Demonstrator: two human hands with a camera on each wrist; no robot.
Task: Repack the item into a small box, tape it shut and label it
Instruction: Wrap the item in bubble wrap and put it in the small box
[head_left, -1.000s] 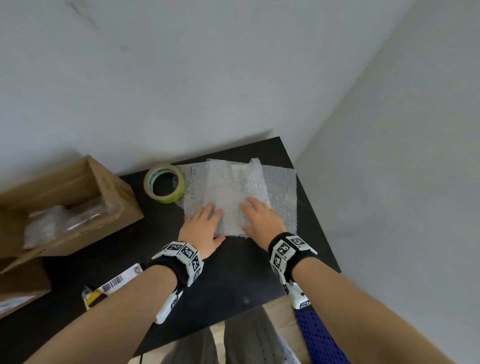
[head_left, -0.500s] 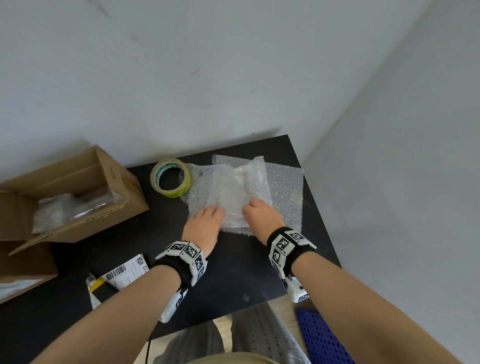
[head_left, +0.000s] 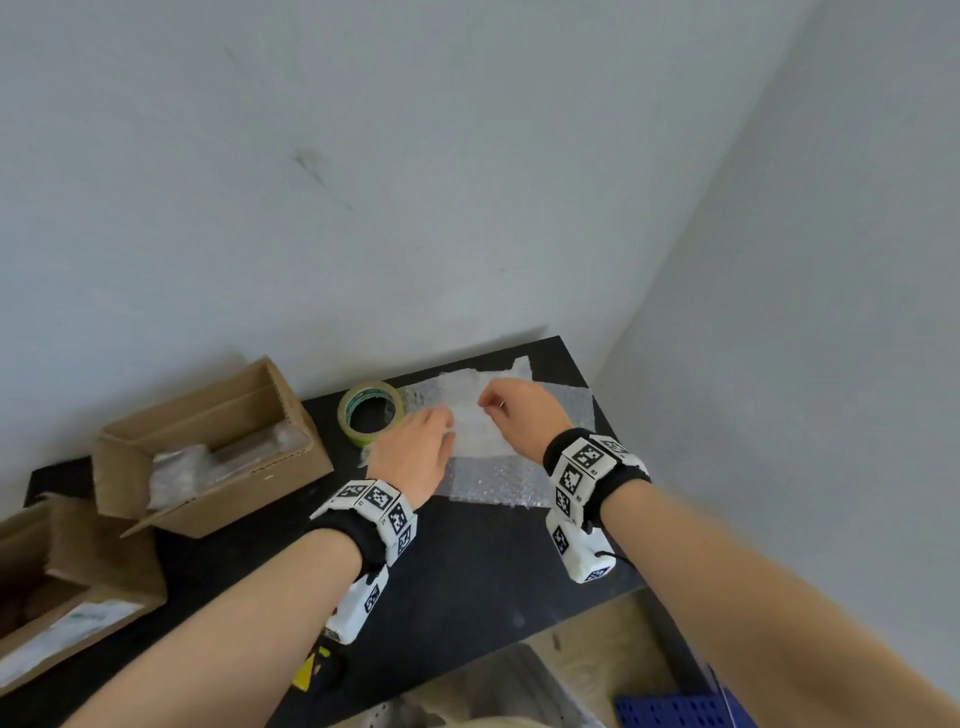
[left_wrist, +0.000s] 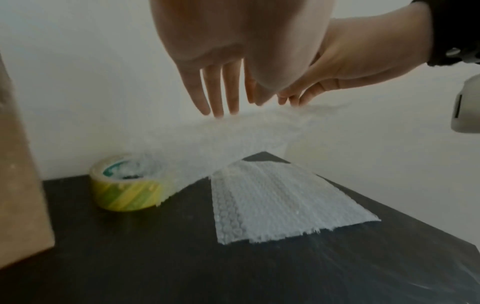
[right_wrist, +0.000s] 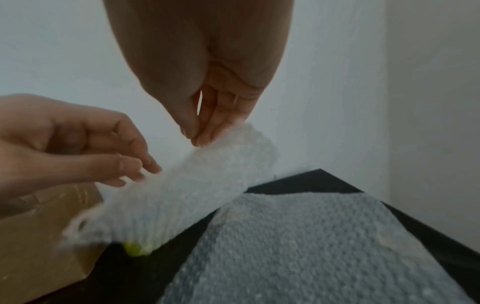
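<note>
Bubble wrap (right_wrist: 197, 195) hung above the lower sheet (right_wrist: 298, 236) on the table (left_wrist: 155, 267), with the right hand (right_wrist: 207, 92) and left hand (right_wrist: 78, 144) both pinching its top edge. I'd have peeled slowly and kept the pinches level, since it was draped over the tape roll (left_wrist: 124, 193).

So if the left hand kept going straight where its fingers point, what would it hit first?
The lifted bubble wrap sheet: the left hand has its fingertips at the sheet's edge, with the right hand pinching it alongside. Past it is probably only the white wall, though depth is hard to judge.
</note>
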